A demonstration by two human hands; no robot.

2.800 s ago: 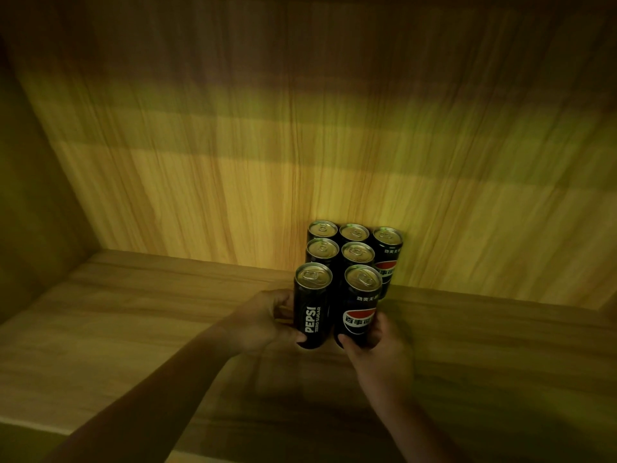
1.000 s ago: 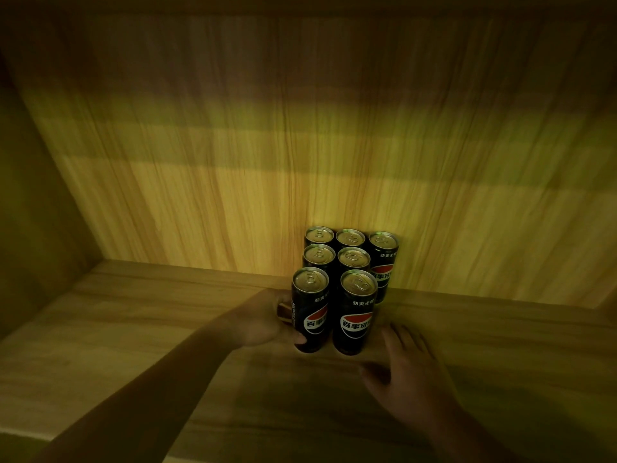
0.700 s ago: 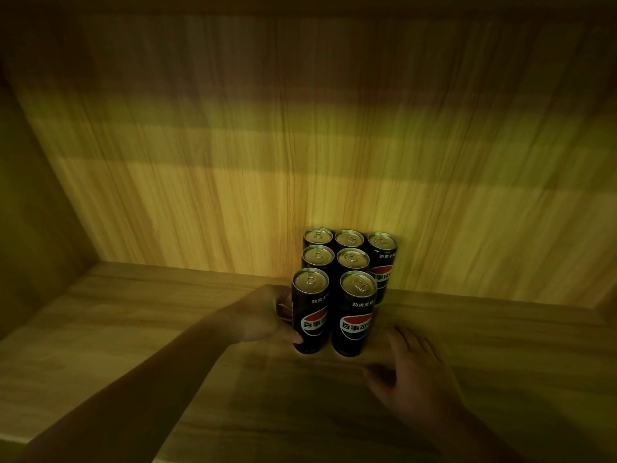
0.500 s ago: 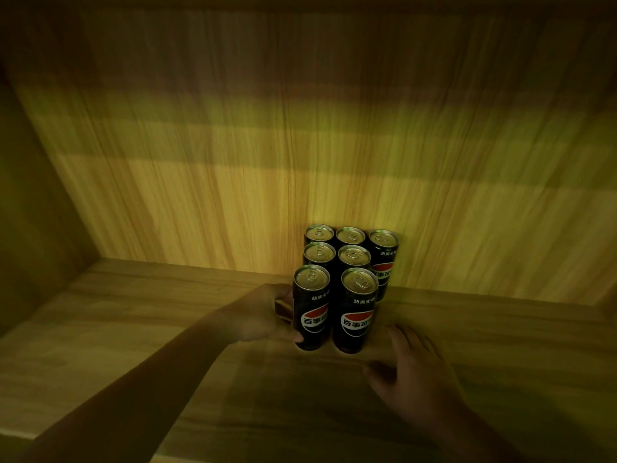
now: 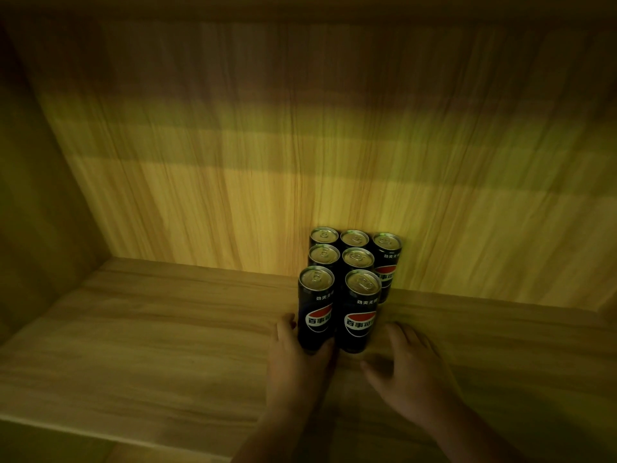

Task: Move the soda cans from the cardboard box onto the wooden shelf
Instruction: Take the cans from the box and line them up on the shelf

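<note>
Seven tall black soda cans with silver tops (image 5: 347,282) stand upright in a tight cluster on the light wooden shelf (image 5: 150,329), packed right against its wood-grain back panel (image 5: 267,162). Front-left can of the cluster (image 5: 316,309) is where the left hand (image 5: 295,365) is: thumb on its front near the base, fingers round its left side, so that grip is holding that can. Right hand (image 5: 409,369) sits just beside the front-right can (image 5: 360,315), not touching it, fingers spread wide and flat above the shelf board. Lighting's pretty dim, kinda yellowish.
</note>
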